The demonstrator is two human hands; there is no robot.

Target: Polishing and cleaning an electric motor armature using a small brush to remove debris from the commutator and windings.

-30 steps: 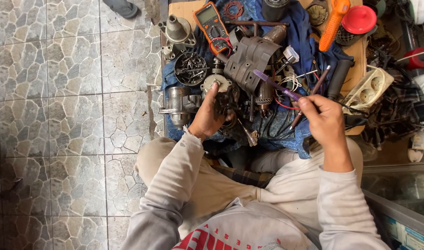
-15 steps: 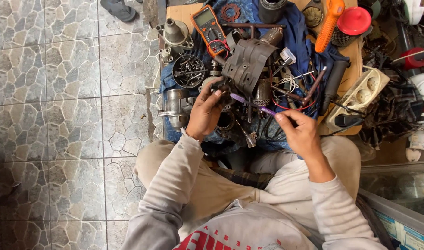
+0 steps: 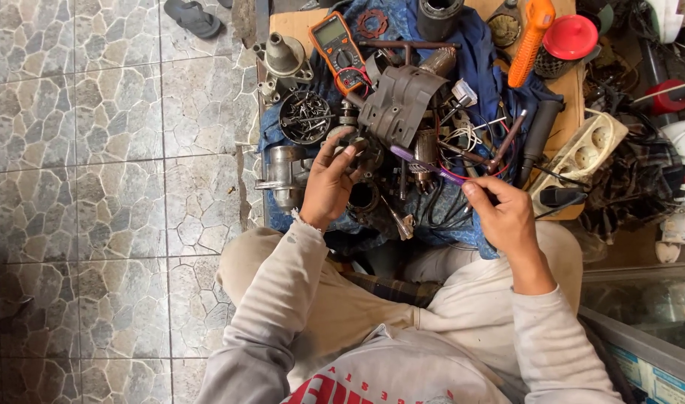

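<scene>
My left hand (image 3: 329, 183) grips a dark metal motor part (image 3: 365, 153) that rests on a blue cloth (image 3: 440, 213) in front of my knees. My right hand (image 3: 502, 213) holds a purple toothbrush (image 3: 425, 162) by its handle, with the brush end pointing left toward that part. A grey curved housing (image 3: 398, 105) lies just behind the part. A round tin of screws (image 3: 305, 117) sits left of it, and a silver cast piece (image 3: 280, 172) lies beside my left wrist.
An orange multimeter (image 3: 339, 46), an orange-handled tool (image 3: 529, 37), a red lid (image 3: 570, 36) and a white power strip (image 3: 578, 153) lie on the board. Tangled wires and tools crowd the right side. Stone-pattern floor tiles (image 3: 96, 187) spread to the left, with a sandal (image 3: 193, 16) at the top.
My right hand has drawn back toward me and to the left, and the toothbrush now points at the part under my left hand. The left hand stays on the part.
</scene>
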